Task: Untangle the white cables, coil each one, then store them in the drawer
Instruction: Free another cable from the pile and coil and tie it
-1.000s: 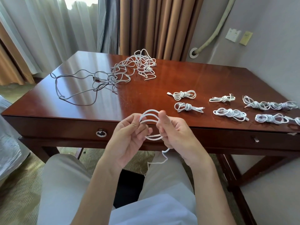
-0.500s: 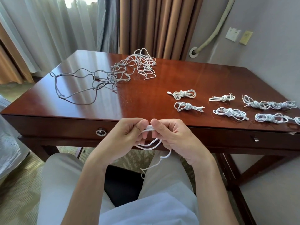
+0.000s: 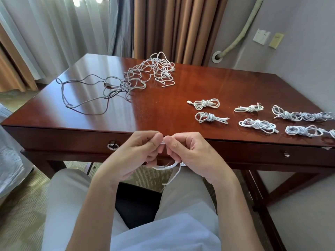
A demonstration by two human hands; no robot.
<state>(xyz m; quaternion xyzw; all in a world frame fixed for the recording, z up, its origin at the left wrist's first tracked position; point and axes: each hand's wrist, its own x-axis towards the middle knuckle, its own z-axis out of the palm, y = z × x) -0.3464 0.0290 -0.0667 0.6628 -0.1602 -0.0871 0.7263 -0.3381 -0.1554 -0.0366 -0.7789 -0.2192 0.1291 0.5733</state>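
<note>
Two hands hold one white cable low in the middle of the frame.

The left hand [image 3: 134, 153] and right hand [image 3: 188, 153] pinch the white cable [image 3: 164, 167] tight so its loops stay together. The messy pile [image 3: 150, 73] waits at upper middle. Tied bundles [image 3: 206, 103] sit at right. The drawer [image 3: 72, 140] looks closed.

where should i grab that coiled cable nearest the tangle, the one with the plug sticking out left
Take the coiled cable at its wrapped waist, coming straight down from above and pinching across front to back. The wraps cinch every loop together there, so nothing should spill. It lies flat on the desk, apart from the bundle in front of it, leaving finger room. Avoid the plug end; pulling it would likely loosen the coil.
</note>
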